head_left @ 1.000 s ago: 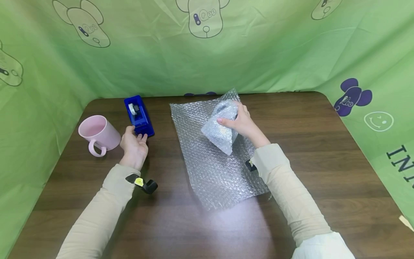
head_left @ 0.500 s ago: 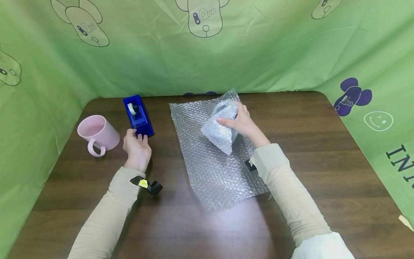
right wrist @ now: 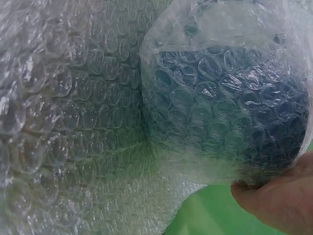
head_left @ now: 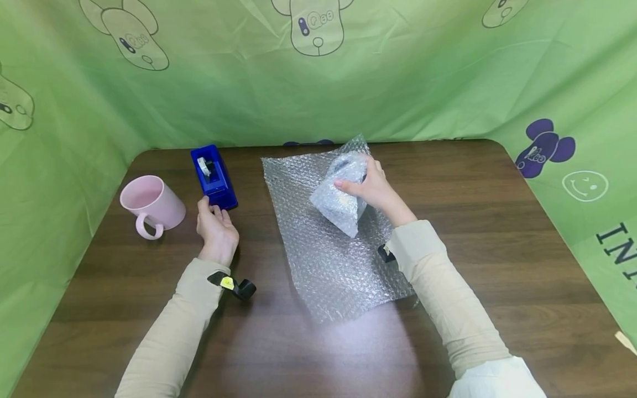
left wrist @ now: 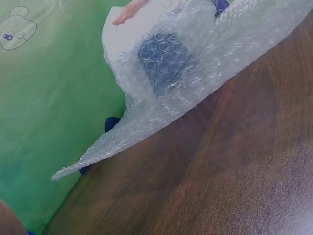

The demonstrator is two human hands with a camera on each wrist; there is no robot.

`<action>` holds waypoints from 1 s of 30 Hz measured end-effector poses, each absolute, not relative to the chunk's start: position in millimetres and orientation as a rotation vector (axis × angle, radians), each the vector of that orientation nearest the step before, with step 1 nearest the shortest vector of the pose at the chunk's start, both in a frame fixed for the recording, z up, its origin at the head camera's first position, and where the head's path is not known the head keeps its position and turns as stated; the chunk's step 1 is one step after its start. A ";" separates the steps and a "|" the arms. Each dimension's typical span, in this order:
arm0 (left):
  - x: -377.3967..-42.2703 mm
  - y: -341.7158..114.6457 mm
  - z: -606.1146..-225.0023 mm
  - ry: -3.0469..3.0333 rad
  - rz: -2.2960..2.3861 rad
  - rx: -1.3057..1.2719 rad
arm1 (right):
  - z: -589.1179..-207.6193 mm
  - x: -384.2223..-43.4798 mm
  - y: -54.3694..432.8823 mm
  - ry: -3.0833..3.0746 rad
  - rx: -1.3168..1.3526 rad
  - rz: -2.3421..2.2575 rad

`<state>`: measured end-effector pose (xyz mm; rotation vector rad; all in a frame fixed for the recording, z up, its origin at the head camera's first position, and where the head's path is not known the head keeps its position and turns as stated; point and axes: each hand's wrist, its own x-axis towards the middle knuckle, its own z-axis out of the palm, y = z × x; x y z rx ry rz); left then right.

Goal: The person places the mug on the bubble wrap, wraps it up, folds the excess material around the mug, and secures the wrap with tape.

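My right hand grips a bubble-wrapped bundle from its right side, thumb across the front. Through the wrap, a dark blue thing shows in the right wrist view; its kind cannot be told. The bundle rests on a flat bubble wrap sheet. My left hand is palm up, fingers loosely bent, at the near end of a blue tape dispenser. Its fingertips lie close to that end; whether they touch it or hold tape is too small to tell.
A pink mug stands left of the dispenser, handle facing me. The brown wooden table is bordered by green printed cloth at the back and sides.
My left hand has moved a little right and toward me, away from the dispenser and the mug. The right hand and the bundle have stayed in place.
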<state>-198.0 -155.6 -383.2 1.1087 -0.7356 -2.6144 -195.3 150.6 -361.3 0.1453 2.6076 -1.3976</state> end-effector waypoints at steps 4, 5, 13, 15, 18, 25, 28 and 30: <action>-197.8 -156.8 -383.3 -0.773 -2.604 1.140 | -361.5 -195.3 150.9 2.610 0.140 -1.399; -197.9 -157.1 -383.6 -0.792 -2.598 1.147 | -361.6 -195.2 151.1 2.612 0.138 -1.399; -200.7 -159.4 -393.9 -1.005 -2.449 1.177 | -363.2 -194.9 151.6 2.617 0.125 -1.403; -201.3 -161.1 -396.4 -1.096 -2.400 1.157 | -363.6 -195.0 151.6 2.616 0.126 -1.404; -202.2 -163.7 -400.0 -1.242 -2.322 1.096 | -364.5 -195.3 151.6 2.613 0.129 -1.410; -202.2 -175.6 -408.7 -1.617 -2.151 0.915 | -364.3 -195.1 151.6 2.610 0.130 -1.417; -202.1 -182.3 -411.4 -1.789 -2.038 0.807 | -364.0 -195.0 151.3 2.609 0.132 -1.421; -202.8 -186.8 -412.9 -1.889 -1.963 0.731 | -364.1 -194.7 151.2 2.609 0.135 -1.424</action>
